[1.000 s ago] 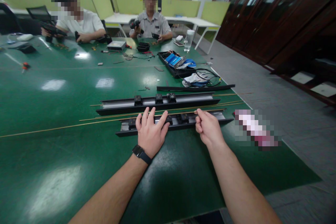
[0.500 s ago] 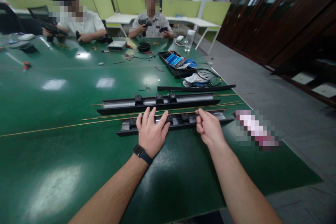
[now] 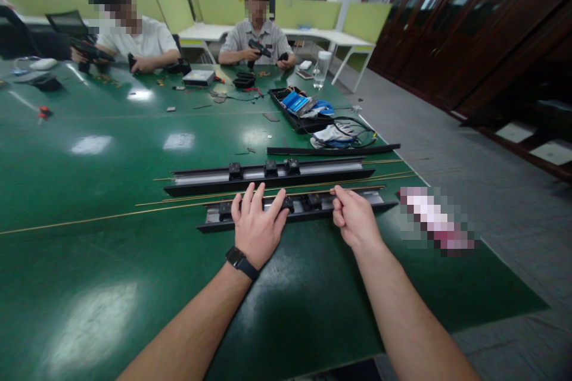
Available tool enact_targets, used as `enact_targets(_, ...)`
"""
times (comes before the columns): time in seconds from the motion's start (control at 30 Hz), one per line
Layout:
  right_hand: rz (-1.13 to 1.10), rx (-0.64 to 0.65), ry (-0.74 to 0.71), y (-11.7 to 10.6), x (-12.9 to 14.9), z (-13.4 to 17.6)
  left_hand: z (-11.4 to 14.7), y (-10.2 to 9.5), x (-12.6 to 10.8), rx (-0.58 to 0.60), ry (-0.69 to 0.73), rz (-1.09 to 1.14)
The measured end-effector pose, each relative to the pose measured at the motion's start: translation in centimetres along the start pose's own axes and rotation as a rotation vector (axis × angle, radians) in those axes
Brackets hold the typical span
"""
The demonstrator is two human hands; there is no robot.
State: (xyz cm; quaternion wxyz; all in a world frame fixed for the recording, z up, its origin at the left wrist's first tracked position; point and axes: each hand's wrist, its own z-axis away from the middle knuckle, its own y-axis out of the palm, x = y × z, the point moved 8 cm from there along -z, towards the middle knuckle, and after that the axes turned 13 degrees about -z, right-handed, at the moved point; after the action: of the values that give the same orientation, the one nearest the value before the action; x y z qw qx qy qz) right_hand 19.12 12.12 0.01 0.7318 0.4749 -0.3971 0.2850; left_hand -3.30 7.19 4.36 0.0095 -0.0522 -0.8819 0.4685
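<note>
The nearer black channel [image 3: 304,215] lies crosswise, right end angled slightly away.

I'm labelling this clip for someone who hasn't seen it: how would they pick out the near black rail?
On the big green table, find the left hand with a dark watch at its wrist. The near rail is the long black channel running crosswise beneath that hand. Its similar neighbour, the far rail, lies beyond; this one is closer to the wearer.
</note>
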Motion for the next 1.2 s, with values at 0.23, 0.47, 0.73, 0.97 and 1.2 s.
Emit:
enact_targets(0.23,-0.021,-0.014,-0.003,-0.18,0.02,-0.1,-0.03,0.18,0.03,0.032,0.003,-0.018)
enact_targets(0.47,-0.009,-0.005,-0.008,-0.31,-0.04,-0.15,-0.02,0.14,0.05,0.029,0.001,-0.013)
enact_targets(0.73,0.014,0.024,-0.003,-0.05,-0.01,-0.02,-0.04,0.11,-0.01,0.024,0.0,-0.014)
enact_targets(0.97,0.009,0.013,-0.005,-0.05,0.01,-0.08,-0.02,0.11,0.01,0.018,0.001,-0.011)
enact_targets(1.2,-0.018,-0.011,-0.015,-0.26,-0.02,-0.17,-0.06,0.06,-0.01,0.021,0.002,-0.003)
